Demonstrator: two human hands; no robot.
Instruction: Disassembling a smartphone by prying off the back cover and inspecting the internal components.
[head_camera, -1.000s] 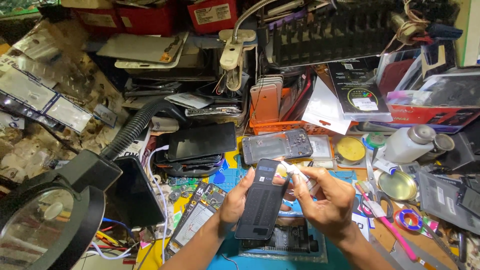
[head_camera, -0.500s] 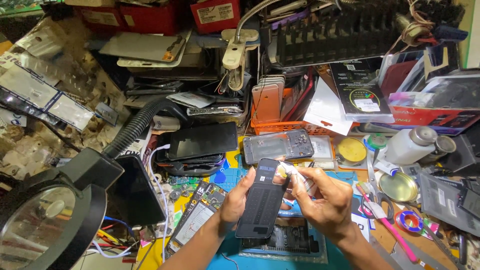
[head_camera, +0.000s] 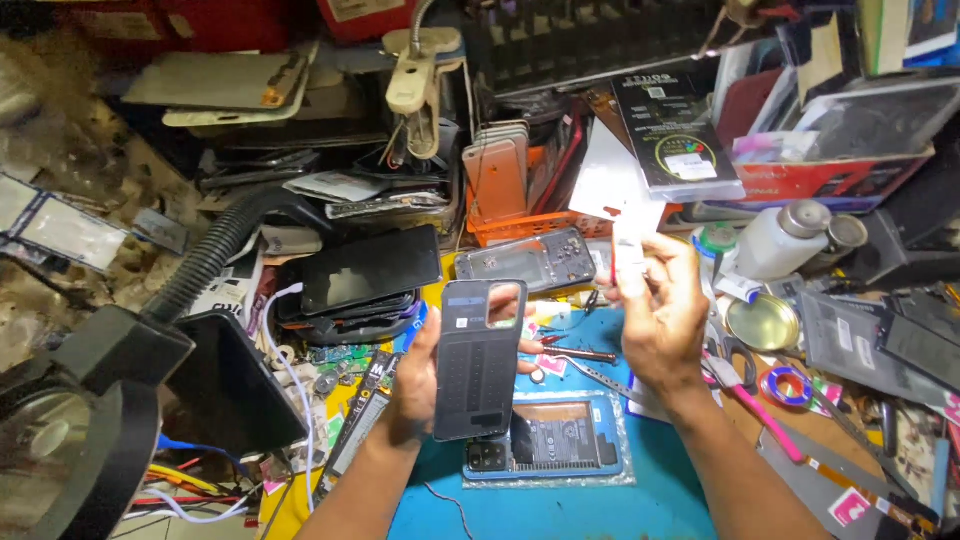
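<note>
Cluttered repair bench (head_camera: 560, 500); left hand (head_camera: 418, 375) holds a phone back cover (head_camera: 478, 360).

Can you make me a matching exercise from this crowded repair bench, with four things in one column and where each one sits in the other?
Things:
1. dark phone back cover
2. opened phone
3. white bottle
4. round gold tin lid

Places:
A. lying flat on the blue mat, below the hands
B. held upright in the left hand
C. flat on the bench, right of the right hand
D. lying on its side at the right, above the tin lid

Pairs: 1-B, 2-A, 3-D, 4-C
</note>
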